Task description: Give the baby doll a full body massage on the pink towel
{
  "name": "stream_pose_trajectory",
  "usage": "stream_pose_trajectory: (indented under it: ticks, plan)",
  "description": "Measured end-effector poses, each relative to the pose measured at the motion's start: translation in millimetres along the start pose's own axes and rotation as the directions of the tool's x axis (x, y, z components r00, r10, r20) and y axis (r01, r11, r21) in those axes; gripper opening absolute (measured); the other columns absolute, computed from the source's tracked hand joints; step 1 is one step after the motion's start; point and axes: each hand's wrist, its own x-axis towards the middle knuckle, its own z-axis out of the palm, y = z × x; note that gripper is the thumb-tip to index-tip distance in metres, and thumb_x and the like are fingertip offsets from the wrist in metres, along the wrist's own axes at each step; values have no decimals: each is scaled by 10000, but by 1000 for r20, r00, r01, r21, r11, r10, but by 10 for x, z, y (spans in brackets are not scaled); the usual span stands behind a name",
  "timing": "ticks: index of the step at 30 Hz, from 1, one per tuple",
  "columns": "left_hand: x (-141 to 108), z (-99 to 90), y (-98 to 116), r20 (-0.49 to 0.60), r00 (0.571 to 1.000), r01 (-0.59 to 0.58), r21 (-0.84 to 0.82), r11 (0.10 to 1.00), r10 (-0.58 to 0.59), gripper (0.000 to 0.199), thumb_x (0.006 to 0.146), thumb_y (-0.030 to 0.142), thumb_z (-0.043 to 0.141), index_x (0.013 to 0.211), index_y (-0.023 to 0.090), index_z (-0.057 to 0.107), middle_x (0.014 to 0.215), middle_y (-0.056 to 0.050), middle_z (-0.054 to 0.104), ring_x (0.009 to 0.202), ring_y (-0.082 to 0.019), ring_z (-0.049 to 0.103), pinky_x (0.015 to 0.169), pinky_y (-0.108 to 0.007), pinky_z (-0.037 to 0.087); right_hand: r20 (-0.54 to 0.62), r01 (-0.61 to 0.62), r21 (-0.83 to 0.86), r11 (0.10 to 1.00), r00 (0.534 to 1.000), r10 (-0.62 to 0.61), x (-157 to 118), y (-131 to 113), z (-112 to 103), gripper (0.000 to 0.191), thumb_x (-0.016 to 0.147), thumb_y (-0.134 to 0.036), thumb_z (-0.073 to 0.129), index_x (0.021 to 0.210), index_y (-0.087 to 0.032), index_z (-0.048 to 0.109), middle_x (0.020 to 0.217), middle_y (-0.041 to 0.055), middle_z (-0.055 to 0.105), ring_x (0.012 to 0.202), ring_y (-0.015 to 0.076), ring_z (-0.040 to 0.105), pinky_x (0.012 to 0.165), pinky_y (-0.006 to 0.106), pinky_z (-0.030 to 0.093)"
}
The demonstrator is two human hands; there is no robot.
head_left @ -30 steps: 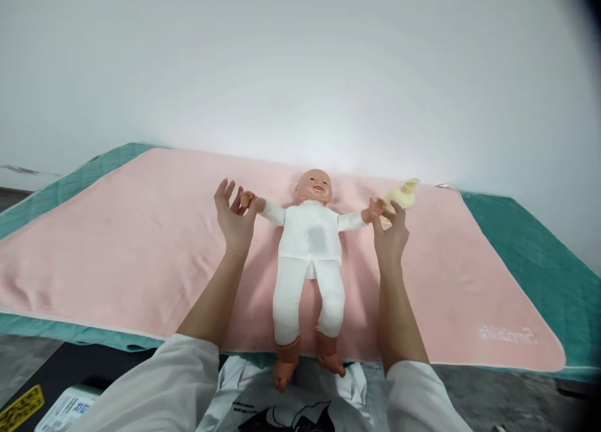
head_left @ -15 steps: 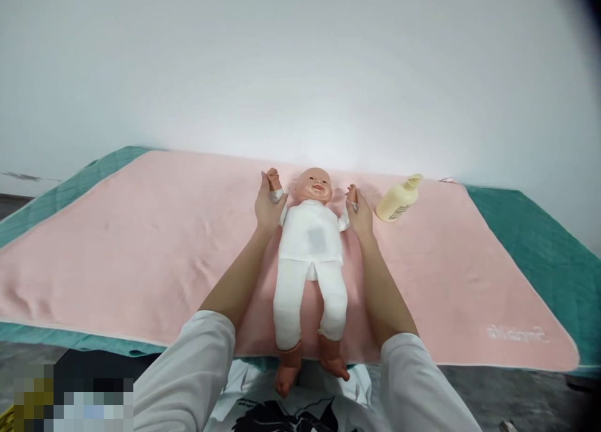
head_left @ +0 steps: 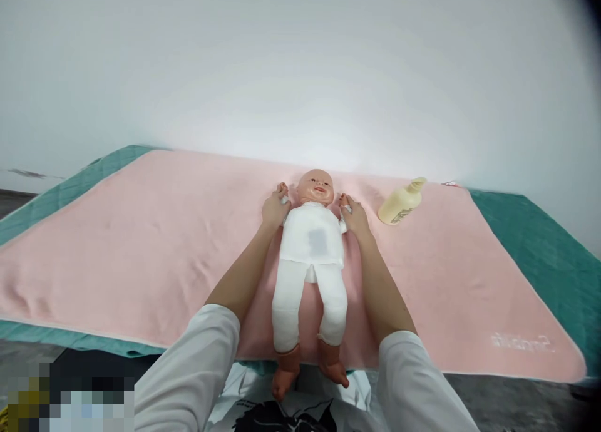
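Note:
A baby doll (head_left: pixel 312 235) in a white cloth body suit lies on its back, its head toward the wall and its bare feet toward me. My left hand (head_left: pixel 276 208) is closed around the doll's forearm on the left, with the small doll hand showing above my fingers. On the other side, my right hand (head_left: pixel 355 218) grips the doll's other forearm near the wrist. Both doll arms are bent up beside its head. A pale yellow pump bottle (head_left: pixel 400 205) stands tilted in view to the right of my right hand.
Beneath the doll is a pink mat (head_left: pixel 141 244) with faint lettering at its near right corner. Green quilted cloth (head_left: pixel 539 244) shows around the mat's sides. A white wall (head_left: pixel 300 62) rises behind. The doll's feet reach past the near edge, close to my body.
Both my hands have moved inward and slightly down, bringing the doll's hands closer to its head. The bottle has shifted slightly in the picture with the camera.

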Motion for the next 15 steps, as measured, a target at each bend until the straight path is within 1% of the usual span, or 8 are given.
stream_pose_trajectory:
  ticks: [3,6,8,12,15]
  plan:
    - [32,-11,8,42,999,5,38,999,-7,567,824,216,571,1390,241,551,1459,-28,512,1233,-292,581,1025,-375,468,17,-61,5,998,998,61,-8,-22,-12,565,877,-284,384,1419,-148,466,1406,95,558,1302,310,496,1131,501,361]
    - [50,-13,13,55,999,-2,36,999,0,571,817,199,574,1387,238,553,1486,-18,476,1271,-279,552,1051,-360,447,7,-70,8,998,998,70,-17,-26,-8,560,880,-292,397,1419,-155,468,1372,96,586,1303,317,496,1131,502,362]
    - [56,-8,9,50,999,-8,13,1000,8,566,806,182,579,1369,236,570,1491,-21,467,1272,-286,551,1055,-379,443,-8,-75,13,997,997,75,-20,-15,6,552,887,-309,398,1413,-160,475,1369,101,587,1310,330,489,1129,522,358]
    - [48,8,-9,7,1000,-25,-55,998,25,548,766,150,609,1310,207,622,1466,-66,494,1236,-343,573,1028,-459,462,-46,-82,74,994,995,85,-25,28,44,561,881,-353,417,1405,-164,485,1320,115,618,1296,351,498,1105,555,371]
    - [13,12,-23,-68,997,-40,-177,983,28,535,751,161,651,1283,210,636,1377,-92,589,1226,-350,581,1035,-483,457,-97,-61,177,982,992,79,-42,57,63,579,865,-382,455,1409,-184,476,1330,116,613,1256,323,542,1073,515,418]
